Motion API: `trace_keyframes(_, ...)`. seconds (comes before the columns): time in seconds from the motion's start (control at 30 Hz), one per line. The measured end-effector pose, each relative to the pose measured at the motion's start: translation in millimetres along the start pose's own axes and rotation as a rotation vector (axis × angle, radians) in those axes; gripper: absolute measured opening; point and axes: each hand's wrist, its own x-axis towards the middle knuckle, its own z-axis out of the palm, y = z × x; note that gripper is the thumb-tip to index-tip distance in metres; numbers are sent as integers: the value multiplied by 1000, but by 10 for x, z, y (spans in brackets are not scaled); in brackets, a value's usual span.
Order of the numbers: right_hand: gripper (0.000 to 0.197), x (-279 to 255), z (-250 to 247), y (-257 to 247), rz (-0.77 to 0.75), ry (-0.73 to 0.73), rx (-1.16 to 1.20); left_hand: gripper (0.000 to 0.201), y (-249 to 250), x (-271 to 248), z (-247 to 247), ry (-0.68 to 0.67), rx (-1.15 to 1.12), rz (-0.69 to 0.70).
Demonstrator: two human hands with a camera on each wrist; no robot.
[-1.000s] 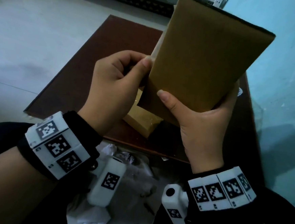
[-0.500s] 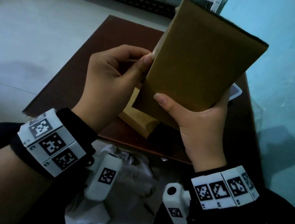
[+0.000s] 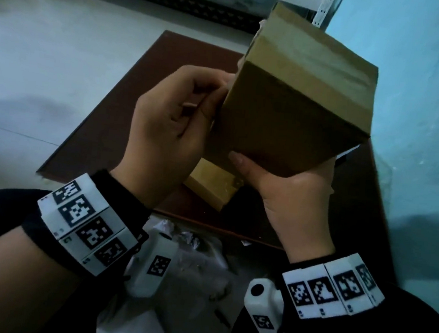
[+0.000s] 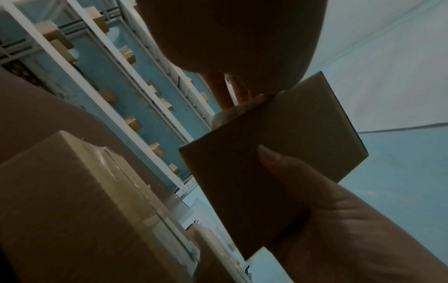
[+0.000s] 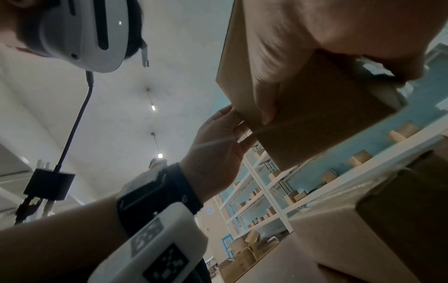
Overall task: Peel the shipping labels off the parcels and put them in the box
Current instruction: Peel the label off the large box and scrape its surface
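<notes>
My right hand [image 3: 285, 182] grips a brown cardboard parcel [image 3: 290, 114] from below and holds it tilted above the table, thumb on the near face. My left hand [image 3: 218, 95] is curled at the parcel's left edge, where its fingers [image 4: 220, 92] pinch a pale, thin shipping label [image 4: 230, 90] on the far side. Most of that label is hidden behind the parcel. In the right wrist view the left hand [image 5: 218, 143] sits at the parcel's [image 5: 315, 114] lower corner. An open container with crumpled white pieces [image 3: 179, 268] lies below my wrists.
A second small taped parcel [image 3: 211, 189] lies on the dark brown table [image 3: 97, 130] under the held one. A white sheet [image 3: 345, 152] shows at the table's right, by the blue wall [image 3: 415, 103]. Shelves with small boxes [image 5: 278, 191] stand behind.
The parcel has tipped so that its taped top face now shows. My left hand has stayed at the left edge, its fingers curled tighter.
</notes>
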Motion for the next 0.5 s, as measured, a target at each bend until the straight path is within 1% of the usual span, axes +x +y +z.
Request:
trace_keyframes(0.07, 98, 43, -37, 2, 4, 1, 117, 16, -5, -25, 19, -18, 12, 0)
trace_keyframes(0.13, 95, 92, -73, 10, 14, -16, 187, 12, -12, -43, 34, -26, -5, -42)
trace_keyframes(0.23, 94, 134, -105, 40, 7, -31, 206, 10, 13, -50, 50, -23, -96, -129)
trace_keyframes(0.33, 88, 140, -94, 87, 52, -38, 277, 12, 39, -34, 53, -38, -211, -168)
trace_keyframes(0.4, 91, 143, -69, 101, 80, -51, 307, 18, 50, -24, 53, -51, -217, -164)
trace_keyframes(0.5, 100, 157, -30, 150, 93, -78, 328, 17, 44, 0, 39, -30, -154, -133)
